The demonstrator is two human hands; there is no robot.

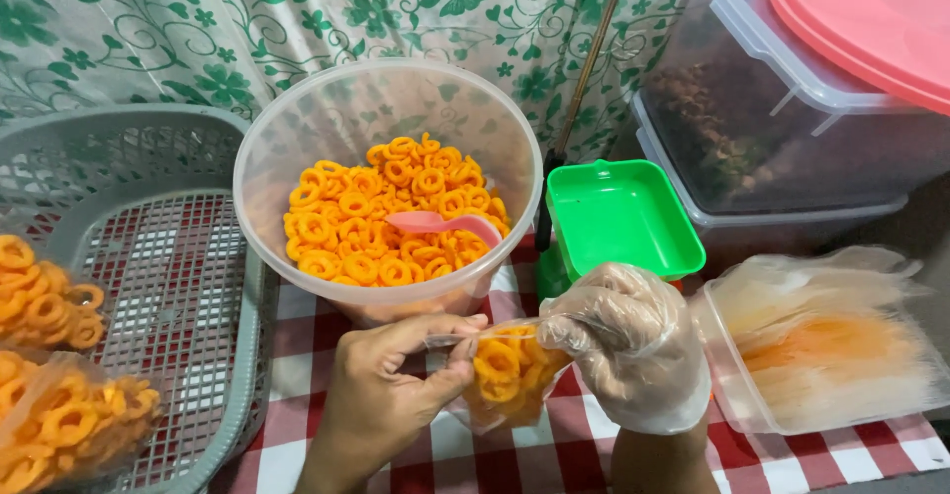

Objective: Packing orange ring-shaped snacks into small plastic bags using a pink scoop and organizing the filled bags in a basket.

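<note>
Your bare left hand is closed in a pinch, thumb and forefinger gripping the top edge of a small clear plastic bag of orange ring-shaped snacks, which hangs just above the red-and-white checked worktop between your two hands. Your right hand, covered by a thin clear plastic glove, is curled around the other side of the bag's mouth, fingers closed on the plastic, so both hands hold the same bag at its opening. Just beyond your hands stands a large round translucent plastic bowl about a third full of the same orange rings, with a pink plastic scoop lying on top of them, its handle pointing towards your right. To the right of the bowl sits a green square plastic tray that seems to rest on a small scale, though its body is mostly hidden. Farther right, a shallow clear container holding a stack of empty clear plastic bags lies near your gloved wrist. On your left a grey slotted plastic basket holds filled bags of orange rings at its near edge. Behind the tray, stacked clear storage tubs carry a pink round lid on top.
</note>
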